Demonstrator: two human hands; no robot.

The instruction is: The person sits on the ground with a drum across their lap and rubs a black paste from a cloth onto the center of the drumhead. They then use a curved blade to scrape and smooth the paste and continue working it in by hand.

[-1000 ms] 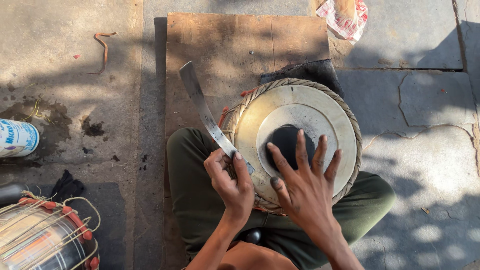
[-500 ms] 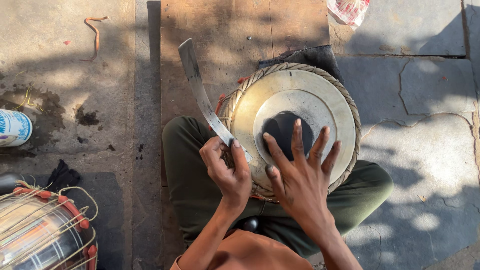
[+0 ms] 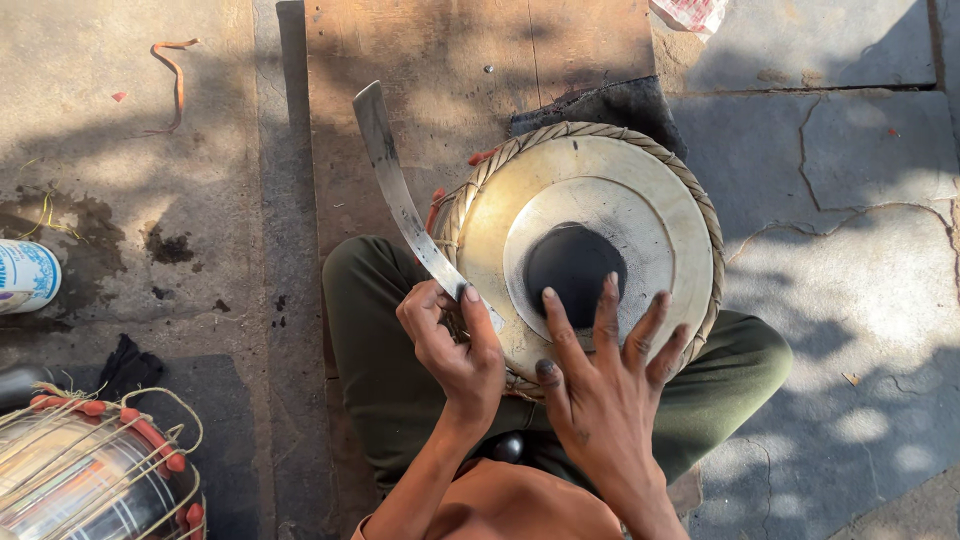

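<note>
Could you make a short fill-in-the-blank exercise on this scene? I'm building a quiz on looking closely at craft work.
1. The left hand grips a curved metal ____ at the rim of the round, rope-edged drum.
2. The right hand lies with fingers spread on the drumhead, fingertips at its ____ centre patch.
3. The drum rests in the lap of a person wearing ____ trousers.
4. A second drum with red-wrapped lacing lies at the picture's lower ____.

Missing words: blade; black; green; left

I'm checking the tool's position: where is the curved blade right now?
In the head view, the curved blade is left of centre, gripped by the left hand and lying against the left rim of the drum, its tip over the wooden board.
</note>
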